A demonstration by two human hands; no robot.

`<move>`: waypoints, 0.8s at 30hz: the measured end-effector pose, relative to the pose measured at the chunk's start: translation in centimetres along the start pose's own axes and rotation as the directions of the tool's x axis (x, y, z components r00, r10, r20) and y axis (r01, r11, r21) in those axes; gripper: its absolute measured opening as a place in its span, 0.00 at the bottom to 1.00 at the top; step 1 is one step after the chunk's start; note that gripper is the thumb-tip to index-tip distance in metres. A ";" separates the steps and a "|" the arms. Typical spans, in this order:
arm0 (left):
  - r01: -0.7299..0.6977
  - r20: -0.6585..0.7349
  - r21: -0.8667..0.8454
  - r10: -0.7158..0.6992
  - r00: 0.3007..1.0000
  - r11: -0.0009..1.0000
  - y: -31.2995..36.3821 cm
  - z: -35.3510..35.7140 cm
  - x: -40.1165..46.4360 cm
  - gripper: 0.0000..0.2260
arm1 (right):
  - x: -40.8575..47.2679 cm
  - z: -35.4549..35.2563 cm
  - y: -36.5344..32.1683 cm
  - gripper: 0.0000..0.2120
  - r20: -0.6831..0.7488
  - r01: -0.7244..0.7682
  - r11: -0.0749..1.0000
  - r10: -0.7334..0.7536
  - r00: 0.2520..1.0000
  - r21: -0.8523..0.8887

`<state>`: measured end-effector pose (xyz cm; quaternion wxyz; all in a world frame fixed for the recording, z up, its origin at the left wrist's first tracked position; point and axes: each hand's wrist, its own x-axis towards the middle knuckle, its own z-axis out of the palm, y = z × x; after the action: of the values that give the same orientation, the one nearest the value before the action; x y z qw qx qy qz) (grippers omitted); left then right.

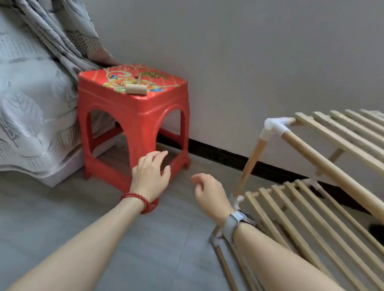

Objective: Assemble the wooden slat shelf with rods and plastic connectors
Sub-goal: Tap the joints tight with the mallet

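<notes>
The wooden slat shelf [330, 223] stands at the right, with two slatted tiers joined by round rods. A white plastic corner connector [275, 128] caps its near top corner, and an upright rod [251, 162] runs down from it to the lower tier. A small wooden mallet [136, 88] lies on top of a red plastic stool [134, 121]. My left hand [150, 175] hovers in front of the stool, fingers spread and holding nothing. My right hand [208, 193], with a watch on the wrist, hangs left of the shelf with loosely curled fingers, also holding nothing.
A grey patterned curtain [59, 24] and a bed cover [20, 112] fill the left side. A grey wall with a dark skirting strip [219, 155] runs behind the stool and the shelf. Grey floor [69, 216] lies between me and the stool.
</notes>
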<state>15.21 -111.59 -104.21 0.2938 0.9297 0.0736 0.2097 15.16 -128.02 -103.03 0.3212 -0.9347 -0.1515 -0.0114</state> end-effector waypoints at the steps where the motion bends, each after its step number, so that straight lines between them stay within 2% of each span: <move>1: 0.005 0.035 -0.018 -0.005 0.999 1.000 0.3 0.5 -1.9 0.20 | -2.1 0.0 1.0 0.16 0.002 -0.011 1.000 0.011 1.000 -0.009; 3: 0.013 0.129 -0.040 -0.008 0.992 0.999 1.1 1.8 -5.9 0.20 | -6.6 0.1 3.4 0.16 0.021 -0.031 0.994 0.033 0.999 -0.108; 4: 0.020 0.179 -0.049 -0.011 0.984 0.999 1.5 2.6 -8.2 0.20 | -9.1 0.1 4.8 0.16 0.026 -0.044 0.975 0.051 0.998 -0.218; 6: 0.039 0.254 -0.067 -0.021 0.967 0.997 2.2 3.8 -11.6 0.20 | -12.7 -0.1 7.6 0.17 -0.006 -0.097 0.872 0.107 0.994 -0.479; 8: 0.041 0.313 -0.089 -0.011 0.950 0.995 2.7 4.7 -13.8 0.20 | -15.0 -0.7 10.0 0.22 -0.056 -0.199 0.756 0.211 0.976 -0.624; 11: 0.023 0.383 -0.113 0.022 0.923 0.993 3.2 5.4 -16.1 0.19 | -17.5 -1.3 12.6 0.29 -0.020 -0.237 0.663 0.317 0.948 -0.710; 16: -0.069 0.445 -0.140 0.125 0.887 0.988 3.9 6.1 -16.5 0.18 | -18.2 -1.6 13.7 0.21 0.034 -0.153 0.643 0.268 0.963 -0.750; 24: -0.278 0.426 -0.199 0.338 0.839 0.940 9.3 7.3 -13.8 0.18 | -17.4 -6.3 14.3 0.18 -0.104 -0.205 0.605 0.198 0.975 -0.770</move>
<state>6.01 -126.55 -109.02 0.3249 0.9312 -0.1615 0.0355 3.15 -147.29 -108.63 -0.1124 -0.9924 -0.0244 -0.0431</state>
